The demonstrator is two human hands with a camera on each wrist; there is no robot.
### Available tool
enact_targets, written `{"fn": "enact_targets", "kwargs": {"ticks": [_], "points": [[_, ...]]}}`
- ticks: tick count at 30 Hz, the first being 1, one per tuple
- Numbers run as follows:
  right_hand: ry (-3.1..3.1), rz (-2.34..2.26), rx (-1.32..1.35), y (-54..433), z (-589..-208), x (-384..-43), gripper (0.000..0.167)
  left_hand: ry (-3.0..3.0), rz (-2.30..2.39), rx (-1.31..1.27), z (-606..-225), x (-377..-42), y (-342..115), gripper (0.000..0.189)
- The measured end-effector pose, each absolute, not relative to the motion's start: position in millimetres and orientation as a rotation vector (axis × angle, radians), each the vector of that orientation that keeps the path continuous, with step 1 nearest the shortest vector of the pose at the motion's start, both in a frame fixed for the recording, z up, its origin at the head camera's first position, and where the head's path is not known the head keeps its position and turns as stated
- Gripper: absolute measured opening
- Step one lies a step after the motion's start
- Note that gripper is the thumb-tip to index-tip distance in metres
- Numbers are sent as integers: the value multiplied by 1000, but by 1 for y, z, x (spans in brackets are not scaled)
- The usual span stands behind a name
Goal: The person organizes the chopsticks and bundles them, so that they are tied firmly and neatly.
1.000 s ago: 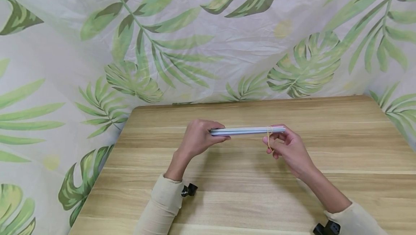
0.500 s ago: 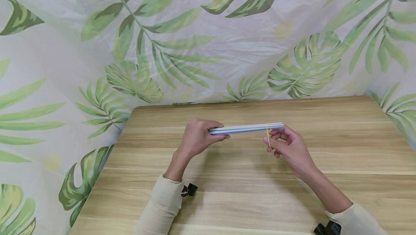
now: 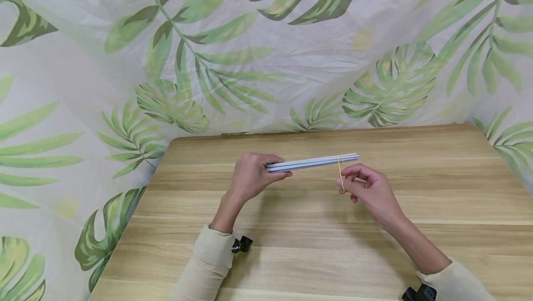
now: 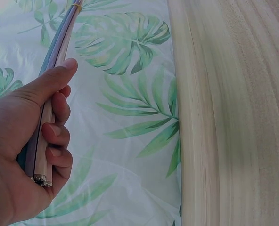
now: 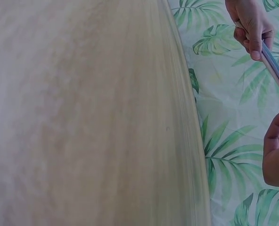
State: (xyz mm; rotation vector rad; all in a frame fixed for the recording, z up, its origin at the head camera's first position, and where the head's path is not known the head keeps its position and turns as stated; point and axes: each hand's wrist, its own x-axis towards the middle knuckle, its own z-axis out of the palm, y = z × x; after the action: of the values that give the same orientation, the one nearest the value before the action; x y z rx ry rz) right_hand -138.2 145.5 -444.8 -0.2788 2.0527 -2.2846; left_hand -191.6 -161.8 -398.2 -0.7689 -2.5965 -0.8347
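Above the wooden table [image 3: 291,227], the left hand [image 3: 250,178] grips one end of a thin bundle of sticks [image 3: 312,162] level, steadying it while the right hand [image 3: 368,190] apparently pinches the rubber band [image 3: 340,174] looped near the other end.

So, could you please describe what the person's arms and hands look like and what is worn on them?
Both arms wear long cream sleeves, the left sleeve and right sleeve ending at the wrists. The left hand and right hand are bare. A small black mount sits by each wrist.
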Motion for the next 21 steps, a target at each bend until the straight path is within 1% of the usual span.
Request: {"fn": "enact_targets", "kwargs": {"ticks": [9, 17, 20, 21], "points": [[2193, -2136, -376, 144, -444, -134, 14, -2664, -848, -683, -399, -192, -163, 27], [2328, -1927, -458, 141, -442, -130, 25, -2747, -914, -580, -399, -192, -162, 26], [2346, -1923, -562, 140, -443, -129, 27, -2781, -937, -544, -399, -192, -162, 26], [2354, -1924, -623, 140, -444, -129, 31, -2789, -941, -535, -399, -192, -162, 26]]}}
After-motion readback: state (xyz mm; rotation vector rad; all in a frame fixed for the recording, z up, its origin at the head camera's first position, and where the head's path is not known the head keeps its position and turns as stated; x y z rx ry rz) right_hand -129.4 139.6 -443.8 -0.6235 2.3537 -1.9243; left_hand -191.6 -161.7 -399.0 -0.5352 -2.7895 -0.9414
